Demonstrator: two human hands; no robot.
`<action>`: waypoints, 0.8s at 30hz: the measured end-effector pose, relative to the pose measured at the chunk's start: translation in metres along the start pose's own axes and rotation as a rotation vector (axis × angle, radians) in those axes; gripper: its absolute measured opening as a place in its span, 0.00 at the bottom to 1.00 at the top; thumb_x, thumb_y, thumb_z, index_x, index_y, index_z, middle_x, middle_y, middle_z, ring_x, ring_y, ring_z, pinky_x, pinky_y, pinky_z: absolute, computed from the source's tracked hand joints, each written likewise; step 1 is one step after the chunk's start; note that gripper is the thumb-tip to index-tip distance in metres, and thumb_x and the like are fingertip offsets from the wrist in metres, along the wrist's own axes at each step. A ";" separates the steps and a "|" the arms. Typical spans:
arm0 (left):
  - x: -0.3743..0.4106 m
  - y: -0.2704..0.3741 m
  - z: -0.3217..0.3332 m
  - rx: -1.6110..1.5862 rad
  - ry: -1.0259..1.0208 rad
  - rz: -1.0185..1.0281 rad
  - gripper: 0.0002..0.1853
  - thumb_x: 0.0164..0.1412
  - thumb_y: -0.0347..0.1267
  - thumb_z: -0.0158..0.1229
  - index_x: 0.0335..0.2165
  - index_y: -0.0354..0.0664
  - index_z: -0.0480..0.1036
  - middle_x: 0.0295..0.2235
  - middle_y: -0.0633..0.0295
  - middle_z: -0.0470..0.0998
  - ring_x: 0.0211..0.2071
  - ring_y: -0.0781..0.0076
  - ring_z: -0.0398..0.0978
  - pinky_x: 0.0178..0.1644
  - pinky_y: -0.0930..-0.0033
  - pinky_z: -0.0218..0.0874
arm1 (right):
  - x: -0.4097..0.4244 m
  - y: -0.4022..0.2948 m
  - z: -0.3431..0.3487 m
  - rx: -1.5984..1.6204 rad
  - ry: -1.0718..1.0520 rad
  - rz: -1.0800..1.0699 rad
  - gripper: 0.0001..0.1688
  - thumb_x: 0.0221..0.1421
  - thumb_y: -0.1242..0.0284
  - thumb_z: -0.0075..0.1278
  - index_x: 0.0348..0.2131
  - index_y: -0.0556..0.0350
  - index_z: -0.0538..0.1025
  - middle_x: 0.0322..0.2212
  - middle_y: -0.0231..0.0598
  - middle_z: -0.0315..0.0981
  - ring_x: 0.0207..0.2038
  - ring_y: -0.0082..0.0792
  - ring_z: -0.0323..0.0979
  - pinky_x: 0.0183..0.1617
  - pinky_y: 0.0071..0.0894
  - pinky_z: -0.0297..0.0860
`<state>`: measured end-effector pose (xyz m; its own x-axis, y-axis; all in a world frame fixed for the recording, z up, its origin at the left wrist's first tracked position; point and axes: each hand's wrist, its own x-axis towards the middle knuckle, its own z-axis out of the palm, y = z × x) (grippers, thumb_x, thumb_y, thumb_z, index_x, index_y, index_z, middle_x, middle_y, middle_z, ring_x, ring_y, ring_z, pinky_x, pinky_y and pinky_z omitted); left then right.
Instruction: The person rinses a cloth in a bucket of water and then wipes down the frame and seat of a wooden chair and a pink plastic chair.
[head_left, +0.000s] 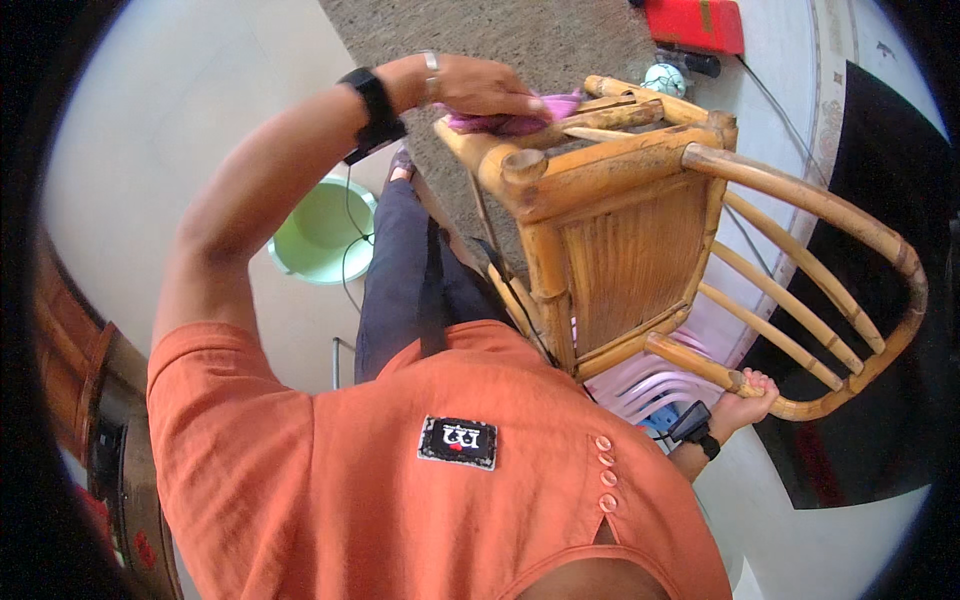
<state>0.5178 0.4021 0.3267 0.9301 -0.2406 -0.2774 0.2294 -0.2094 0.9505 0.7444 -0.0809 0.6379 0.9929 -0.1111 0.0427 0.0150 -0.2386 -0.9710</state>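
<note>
A bamboo chair (626, 262) is tipped in front of me, its slatted seat panel facing me and its curved back rail toward the right. My left hand (487, 88) presses a crumpled purple cloth (517, 121) against the bamboo frame at the chair's upper left end. That hand's fingers are partly hidden by the cloth and their own bend. Low on the right, my right hand (756, 391) grips the end of a bamboo bar beside the curved back rail. Black straps with small devices are on both wrists.
A pale green basin (322, 232) stands on the floor at left, a dark cable hanging across it. Behind the chair is a pink plastic slatted item (652, 382). A red box (694, 24) and a light round object (664, 79) lie beyond, near a black mat (862, 300).
</note>
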 end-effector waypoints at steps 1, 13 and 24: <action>-0.020 -0.017 0.015 -0.080 0.143 0.102 0.30 0.72 0.52 0.38 0.53 0.41 0.74 0.39 0.57 0.80 0.36 0.71 0.74 0.46 0.67 0.68 | -0.003 -0.002 0.007 -0.024 0.004 -0.015 0.14 0.54 0.74 0.46 0.19 0.47 0.60 0.18 0.28 0.55 0.23 0.27 0.57 0.31 0.27 0.60; 0.000 -0.027 0.263 -0.224 1.500 -0.039 0.41 0.61 0.22 0.49 0.68 0.47 0.43 0.55 0.44 0.69 0.59 0.48 0.66 0.61 0.55 0.58 | 0.003 0.012 -0.004 0.068 -0.105 -0.195 0.12 0.56 0.75 0.50 0.20 0.52 0.66 0.19 0.31 0.59 0.24 0.29 0.60 0.35 0.34 0.65; -0.003 0.005 0.437 0.113 0.762 -0.077 0.36 0.62 0.20 0.45 0.65 0.58 0.54 0.50 0.46 0.74 0.57 0.51 0.67 0.67 0.49 0.51 | 0.007 0.028 0.014 0.249 -0.075 -0.418 0.11 0.50 0.82 0.57 0.23 0.60 0.67 0.20 0.37 0.66 0.24 0.32 0.68 0.34 0.39 0.75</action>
<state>0.3910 -0.0119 0.2710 0.8627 0.4886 -0.1309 0.3091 -0.3045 0.9010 0.7530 -0.0752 0.6078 0.9017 0.0170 0.4321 0.4323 -0.0092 -0.9017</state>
